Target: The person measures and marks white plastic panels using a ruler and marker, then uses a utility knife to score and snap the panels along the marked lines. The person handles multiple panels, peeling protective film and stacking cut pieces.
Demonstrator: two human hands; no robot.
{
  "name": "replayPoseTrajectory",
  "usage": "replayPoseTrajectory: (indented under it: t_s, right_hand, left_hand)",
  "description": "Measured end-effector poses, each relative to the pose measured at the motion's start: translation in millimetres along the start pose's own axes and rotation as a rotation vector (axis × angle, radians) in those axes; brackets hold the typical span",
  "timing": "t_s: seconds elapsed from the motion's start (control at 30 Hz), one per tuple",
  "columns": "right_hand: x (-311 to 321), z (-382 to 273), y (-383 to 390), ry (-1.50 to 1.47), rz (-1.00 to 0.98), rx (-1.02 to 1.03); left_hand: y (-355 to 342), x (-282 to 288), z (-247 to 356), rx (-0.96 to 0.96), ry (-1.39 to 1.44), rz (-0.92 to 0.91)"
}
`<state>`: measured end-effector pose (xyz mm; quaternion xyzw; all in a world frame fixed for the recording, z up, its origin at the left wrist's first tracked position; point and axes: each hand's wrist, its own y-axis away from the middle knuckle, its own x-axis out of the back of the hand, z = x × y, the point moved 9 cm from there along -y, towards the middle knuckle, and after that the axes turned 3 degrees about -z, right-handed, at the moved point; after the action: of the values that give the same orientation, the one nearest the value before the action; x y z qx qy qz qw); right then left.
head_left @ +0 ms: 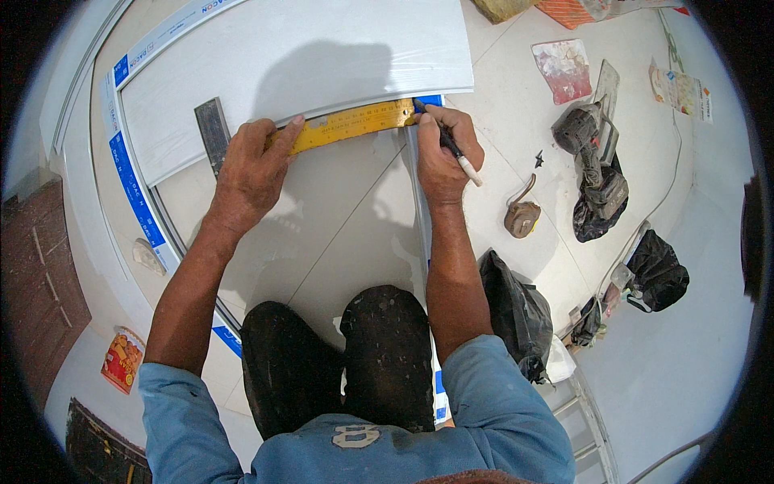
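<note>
A yellow carpenter's square with a dark metal stock lies along the near edge of a white panel. My left hand is closed on it near the stock, thumb along the blade. At the blade's right end, my right hand pinches a black-and-white marker pen, its tip by the end of the blade where blue film shows. The panel rests across a frame wrapped in blue and white protective film. My knees are beside the frame's right-hand bar.
On the tiled floor to the right lie a dusty tape measure, a dark power tool and a stained sheet. Nearer stands a black plastic bag, with a ladder behind it. A red packet is at left.
</note>
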<state>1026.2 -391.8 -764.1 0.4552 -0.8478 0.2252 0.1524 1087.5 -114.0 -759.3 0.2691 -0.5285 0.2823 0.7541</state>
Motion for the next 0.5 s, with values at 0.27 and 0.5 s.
replayPoseTrajectory:
  t_s: [0.27, 0.5]
  right_hand:
    - [-1.2, -1.0, 0.4, 0.051, 0.002, 0.027]
    - [-1.7, 0.8, 1.2, 0.029, 0.003, 0.014]
  left_hand:
    - [0.9, 0.0, -0.3, -0.002, 0.009, 0.000]
    - [0.8, 2.0, -0.4, -0.013, 0.029, 0.015]
